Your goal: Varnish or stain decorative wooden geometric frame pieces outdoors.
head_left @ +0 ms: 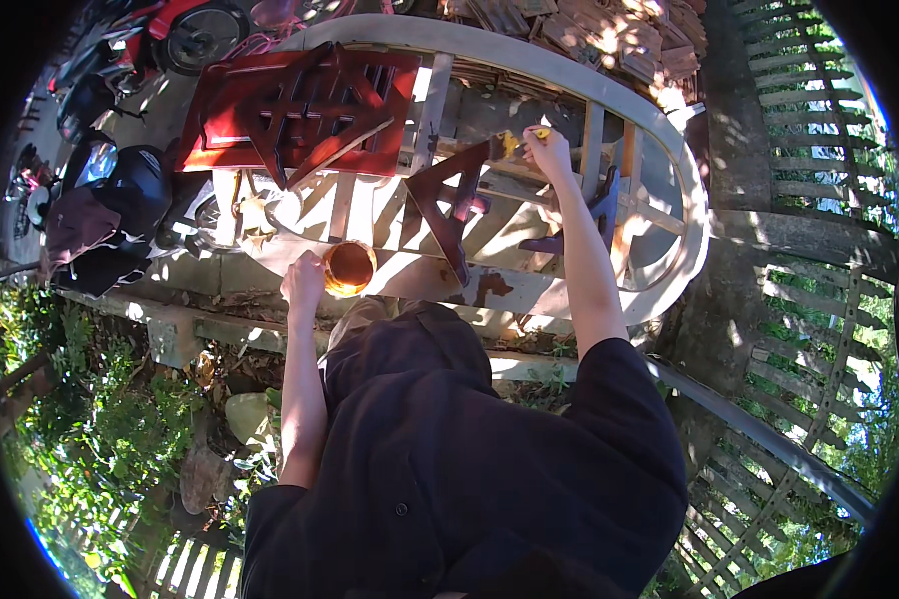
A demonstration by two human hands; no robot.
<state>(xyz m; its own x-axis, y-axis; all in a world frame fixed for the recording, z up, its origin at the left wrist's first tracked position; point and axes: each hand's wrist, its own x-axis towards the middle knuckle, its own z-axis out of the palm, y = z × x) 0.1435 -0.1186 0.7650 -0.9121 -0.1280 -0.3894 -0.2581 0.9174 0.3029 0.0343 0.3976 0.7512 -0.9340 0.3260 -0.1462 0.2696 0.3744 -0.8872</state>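
My left hand is closed on the side of a round cup of dark amber-brown liquid, held over the near edge of an oval wooden frame. My right hand grips a paintbrush with yellow on it. The brush end is beside the upper right corner of a dark brown triangular wooden bracket; whether they touch I cannot tell. That bracket rests on the frame's slats in front of me. Another dark bracket lies further right, partly behind my right forearm.
The pale oval frame has open gaps between its slats. Glossy red-brown brackets lie on a red panel at the left. Stacked wooden pieces are behind. Motorbikes stand far left, a slatted fence right, plants near left.
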